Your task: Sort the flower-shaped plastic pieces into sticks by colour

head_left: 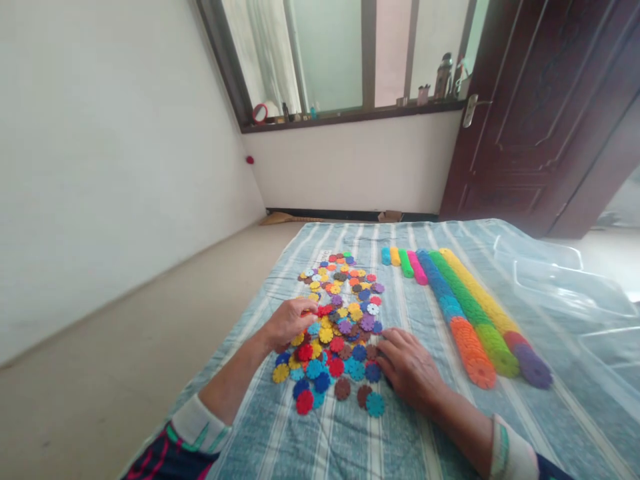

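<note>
Left hand [289,322] curled over the near-left part of the pile of flat, notched plastic discs [336,320], fingers pinched on what looks like a red disc at the pile's middle. Right hand [407,367] flat at the pile's near-right edge, fingers loose and spread, touching discs but gripping none that can be seen.

Likely trouble: discs lying overlapped and thin on soft cloth, so a pinch could lift two at once or flick neighbours out of the pile. A sweep of the right wrist could knock the long stacked rods [475,320], just right of the pile, and roll or split them. Loose discs near the pile's left side could slide off the edge to the floor [125,333].

Striped blue-and-white cloth [350,440] over the surface under the pile. Clear plastic tubs [565,280] further right of the pile. Beyond the pile, a white wall, a window sill [350,117] with small bottles, and a dark wooden door [540,113].
</note>
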The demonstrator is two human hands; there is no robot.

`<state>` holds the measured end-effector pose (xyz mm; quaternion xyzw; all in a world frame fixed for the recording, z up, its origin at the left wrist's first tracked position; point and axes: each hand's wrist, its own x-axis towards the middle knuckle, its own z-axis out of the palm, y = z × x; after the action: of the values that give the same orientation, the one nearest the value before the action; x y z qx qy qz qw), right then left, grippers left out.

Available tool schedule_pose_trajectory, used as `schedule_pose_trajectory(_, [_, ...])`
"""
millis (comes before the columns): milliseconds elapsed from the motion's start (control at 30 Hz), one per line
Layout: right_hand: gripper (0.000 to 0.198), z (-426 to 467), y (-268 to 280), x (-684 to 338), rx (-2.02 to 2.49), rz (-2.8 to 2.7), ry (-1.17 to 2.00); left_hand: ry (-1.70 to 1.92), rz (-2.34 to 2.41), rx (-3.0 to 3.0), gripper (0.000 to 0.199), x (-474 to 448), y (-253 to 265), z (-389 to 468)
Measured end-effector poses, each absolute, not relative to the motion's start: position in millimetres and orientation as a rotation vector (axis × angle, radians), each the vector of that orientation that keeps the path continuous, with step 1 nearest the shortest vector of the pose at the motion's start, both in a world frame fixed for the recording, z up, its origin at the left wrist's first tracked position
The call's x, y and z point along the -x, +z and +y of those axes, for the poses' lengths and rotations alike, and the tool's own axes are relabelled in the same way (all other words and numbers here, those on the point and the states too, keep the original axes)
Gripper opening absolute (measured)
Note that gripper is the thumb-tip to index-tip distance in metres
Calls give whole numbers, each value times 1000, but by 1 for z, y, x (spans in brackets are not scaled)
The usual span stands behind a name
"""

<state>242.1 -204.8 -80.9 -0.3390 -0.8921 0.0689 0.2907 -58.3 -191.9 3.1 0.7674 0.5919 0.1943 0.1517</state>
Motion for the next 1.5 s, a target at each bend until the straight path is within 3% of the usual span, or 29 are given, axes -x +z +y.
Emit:
schedule_pose_trajectory(367, [11,-206,-77,-246,907,-2397,168,252,1684,-2225,16,43,10,-225])
schedule_pose_trajectory(600, [9,-206,-78,-247,910,-2407,161,-8,1534,-2206,32,29,19,-245])
schedule_pose_trajectory(933, [9,-205,-75,-242,900,-2366,153,137,1502,-2279,6,38,12,-238])
schedule_pose_trajectory(1233, [9,-205,-70,-242,934,-2384,158,358,1624,-2081,24,34,24,-234])
schedule_pose_trajectory(1500, [11,-205,-71,-245,918,-2397,197,350,1602,-2069,25,27,22,-238])
